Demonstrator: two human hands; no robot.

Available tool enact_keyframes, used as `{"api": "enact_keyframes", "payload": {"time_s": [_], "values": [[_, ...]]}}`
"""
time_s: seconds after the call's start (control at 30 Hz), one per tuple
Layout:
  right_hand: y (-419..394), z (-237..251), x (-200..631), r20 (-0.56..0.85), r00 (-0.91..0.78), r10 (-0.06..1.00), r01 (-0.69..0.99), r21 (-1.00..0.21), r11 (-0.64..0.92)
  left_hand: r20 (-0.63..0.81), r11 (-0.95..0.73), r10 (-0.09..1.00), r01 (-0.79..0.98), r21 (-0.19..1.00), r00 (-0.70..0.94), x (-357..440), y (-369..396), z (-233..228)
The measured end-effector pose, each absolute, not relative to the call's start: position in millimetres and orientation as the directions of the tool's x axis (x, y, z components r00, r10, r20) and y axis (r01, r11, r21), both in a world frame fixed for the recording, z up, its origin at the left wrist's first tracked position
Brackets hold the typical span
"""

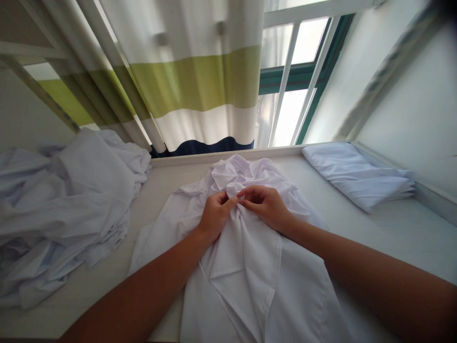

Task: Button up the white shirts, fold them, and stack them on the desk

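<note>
A white garment (246,267) of thin cloth, perhaps a shirt, lies crumpled in front of me on the white surface. My left hand (216,212) pinches its fabric near the middle, thumb against fingers. Right beside it, my right hand (266,202) pinches the same spot, the fingertips of both hands almost touching. Folds run down from that point toward me, and the far end of the cloth is bunched up. Whatever small detail sits between the fingertips is hidden.
To the left is a large heap of rumpled white cloth (96,186). A folded white stack (357,174) lies at the back right. Behind the raised board edge (214,157) hang a striped curtain (200,81) and a barred window (289,81); a wall (421,105) stands at right.
</note>
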State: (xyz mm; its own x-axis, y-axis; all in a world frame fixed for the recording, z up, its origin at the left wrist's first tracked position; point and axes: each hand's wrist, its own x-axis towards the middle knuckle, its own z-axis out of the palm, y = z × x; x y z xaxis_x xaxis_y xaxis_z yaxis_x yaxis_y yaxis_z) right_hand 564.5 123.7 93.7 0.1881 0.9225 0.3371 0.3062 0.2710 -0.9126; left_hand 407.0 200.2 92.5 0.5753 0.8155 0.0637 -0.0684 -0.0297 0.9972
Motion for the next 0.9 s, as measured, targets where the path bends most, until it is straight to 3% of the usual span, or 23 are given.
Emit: {"api": "enact_keyframes", "payload": {"time_s": [0.57, 0.73, 0.9], "values": [[123.0, 93.4, 561.7, 0.338, 0.225, 0.914, 0.29, -0.919, 0.269, 0.15, -0.124, 0.787, -0.085, 0.989, 0.599, 407.9, 201.9, 87.9], [127.7, 93.1, 566.0, 0.254, 0.213, 0.943, 0.113, -0.966, 0.235, 0.145, -0.061, 0.782, -0.156, 0.986, 0.607, 408.2, 200.4, 88.3], [132.1, 93.1, 573.5, 0.103, 0.093, 0.99, -0.157, -0.981, 0.117, 0.063, 0.14, 0.699, -0.223, 0.965, 0.713, 407.6, 200.1, 92.6]]}}
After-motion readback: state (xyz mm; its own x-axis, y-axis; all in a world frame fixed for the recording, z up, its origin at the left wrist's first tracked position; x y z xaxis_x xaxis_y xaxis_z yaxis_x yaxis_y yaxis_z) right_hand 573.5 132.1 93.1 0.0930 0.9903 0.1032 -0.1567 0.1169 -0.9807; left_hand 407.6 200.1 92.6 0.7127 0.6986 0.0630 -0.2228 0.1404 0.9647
